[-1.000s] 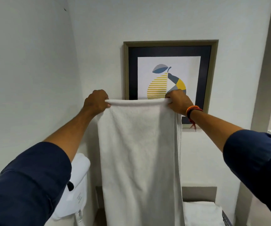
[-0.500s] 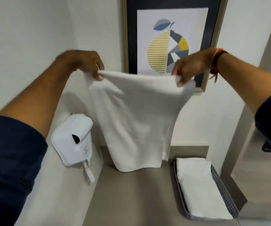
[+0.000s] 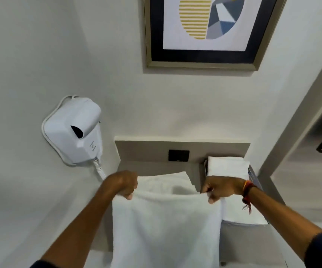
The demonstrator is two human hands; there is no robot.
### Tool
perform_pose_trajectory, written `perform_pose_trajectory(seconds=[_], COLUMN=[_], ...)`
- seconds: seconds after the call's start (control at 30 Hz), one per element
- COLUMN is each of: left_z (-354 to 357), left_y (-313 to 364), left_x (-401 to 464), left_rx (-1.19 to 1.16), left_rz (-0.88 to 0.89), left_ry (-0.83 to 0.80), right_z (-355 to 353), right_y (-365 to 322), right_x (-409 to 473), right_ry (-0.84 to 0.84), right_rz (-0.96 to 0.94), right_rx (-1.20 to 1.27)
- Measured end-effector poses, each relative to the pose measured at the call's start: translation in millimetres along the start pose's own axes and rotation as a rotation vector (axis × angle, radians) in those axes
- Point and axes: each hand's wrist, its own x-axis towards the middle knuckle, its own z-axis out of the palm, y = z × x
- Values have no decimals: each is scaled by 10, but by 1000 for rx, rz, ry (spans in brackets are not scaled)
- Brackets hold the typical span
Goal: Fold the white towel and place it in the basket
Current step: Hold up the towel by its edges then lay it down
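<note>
two hands [image 3: 122, 183] [image 3: 221, 187], one white towel [image 3: 166, 225], one basket [image 3: 253, 176]

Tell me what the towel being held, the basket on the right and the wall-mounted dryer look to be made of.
Towel: soft white terry cloth, judging by its nubby matte surface and limp drape from both hands. Basket: probably perforated metal with a grey, slightly shiny finish; small holes show in its wall. Dryer: smooth white moulded plastic, faintly glossy, with rounded edges.
</note>
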Motion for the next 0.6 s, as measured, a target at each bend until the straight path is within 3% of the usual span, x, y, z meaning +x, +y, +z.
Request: perform_pose_trajectory(seconds=[0.03,0.13,0.4,0.6], left_z=[53,64,121,821], left_y=[-24,-67,-116,-54], left_x=[100,385,1448,1990], left_rx=[-70,-190,-150,-83], left_rz=[-37,-99,-307,-387], left_ry=[51,128,314,610], right_z=[3,-118,-472,170], right_y=[63,195,219,370], right_x=[41,302,1341,1940], right_ry=[103,208,415,770], right_rz=[13,54,133,356], right_rx=[6,5,-101,-294])
